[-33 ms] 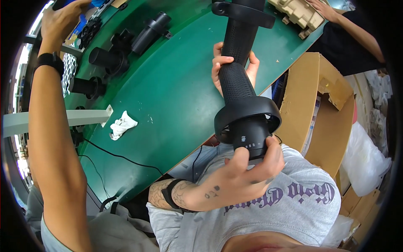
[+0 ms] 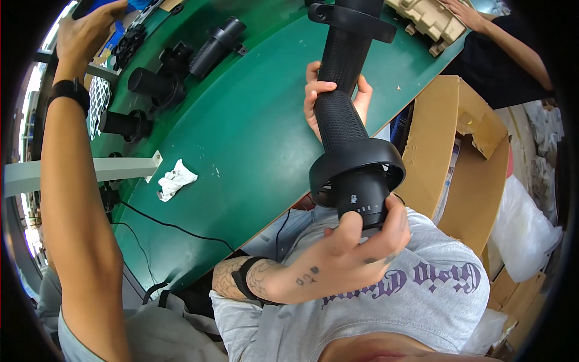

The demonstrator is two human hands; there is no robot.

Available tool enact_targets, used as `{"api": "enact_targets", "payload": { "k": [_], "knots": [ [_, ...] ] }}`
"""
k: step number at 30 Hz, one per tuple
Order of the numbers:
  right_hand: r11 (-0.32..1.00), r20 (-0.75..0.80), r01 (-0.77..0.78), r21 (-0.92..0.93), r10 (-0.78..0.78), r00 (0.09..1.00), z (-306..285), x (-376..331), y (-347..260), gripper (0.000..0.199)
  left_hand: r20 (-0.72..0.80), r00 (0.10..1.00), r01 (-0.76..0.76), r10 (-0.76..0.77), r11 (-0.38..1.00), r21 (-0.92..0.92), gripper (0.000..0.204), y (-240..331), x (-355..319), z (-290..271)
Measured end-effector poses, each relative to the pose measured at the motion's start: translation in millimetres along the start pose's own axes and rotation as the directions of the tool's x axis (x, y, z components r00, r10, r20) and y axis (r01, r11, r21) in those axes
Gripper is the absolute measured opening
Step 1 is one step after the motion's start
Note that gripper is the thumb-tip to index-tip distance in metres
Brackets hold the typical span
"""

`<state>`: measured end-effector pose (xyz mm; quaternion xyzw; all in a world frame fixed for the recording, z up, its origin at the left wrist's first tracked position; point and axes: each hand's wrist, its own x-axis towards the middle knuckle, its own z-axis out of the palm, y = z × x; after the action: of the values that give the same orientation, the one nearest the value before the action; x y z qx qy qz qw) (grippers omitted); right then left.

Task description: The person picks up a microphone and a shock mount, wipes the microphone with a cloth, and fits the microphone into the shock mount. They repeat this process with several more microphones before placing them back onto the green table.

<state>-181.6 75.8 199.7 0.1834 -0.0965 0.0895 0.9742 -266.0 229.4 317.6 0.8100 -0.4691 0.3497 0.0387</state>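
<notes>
A long black tubular device (image 2: pixel 342 120) with a textured grip is held over my chest and the table edge, its lower end toward me. My left hand (image 2: pixel 347 250), with a black wristband, is closed on the lower end cap, which has small light marks. My right hand (image 2: pixel 315 96) is wrapped round the textured grip from beneath, thumb on the right side. Its forearm is hidden behind the device. Between my hands sits a wide black ring (image 2: pixel 357 163) round the tube. Farther up, a second collar (image 2: pixel 353 21) with a side lug reaches the top rim.
The green table (image 2: pixel 241 151) holds a crumpled white cloth (image 2: pixel 177 179), a black cable, and several black tubular parts (image 2: pixel 155 85). At left is a co-worker's arm (image 2: pixel 78 181); another person's arm (image 2: pixel 512 48) is by a moulded tray (image 2: pixel 428 21). An open cardboard box (image 2: pixel 431 145) stands right.
The tubular device and my left hand have shifted very slightly to the right; its end-cap marks have moved with it. My right hand shows no clear movement.
</notes>
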Motion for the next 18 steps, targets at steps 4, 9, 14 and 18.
{"api": "enact_targets", "payload": {
  "k": [4, 9, 14, 18],
  "knots": [
    [0.996, -0.026, -0.037, 0.079, 0.039, 0.999, 5, -1, 11, 0.048, 0.027, 0.998, -0.05, 0.05, 0.998, 0.022, 0.011, -20, 9, -7],
    [0.993, 0.015, -0.022, 0.118, 0.02, 1.0, 3, -1, 1, 0.048, 0.12, 0.967, -0.213, 0.223, 0.972, -0.096, 0.014, 20, 18, 2],
    [0.997, -0.014, -0.03, 0.066, 0.031, 0.999, 8, 6, -2, 0.052, 0.084, 0.941, -0.31, 0.329, 0.933, -0.182, 0.017, 50, 18, -1],
    [0.485, -0.12, 0.167, -0.858, -0.506, 0.854, 48, -4, -47, 0.054, -0.075, 0.996, -0.065, 0.04, 0.924, -0.376, 0.005, 30, -1, -5]
  ]
}}
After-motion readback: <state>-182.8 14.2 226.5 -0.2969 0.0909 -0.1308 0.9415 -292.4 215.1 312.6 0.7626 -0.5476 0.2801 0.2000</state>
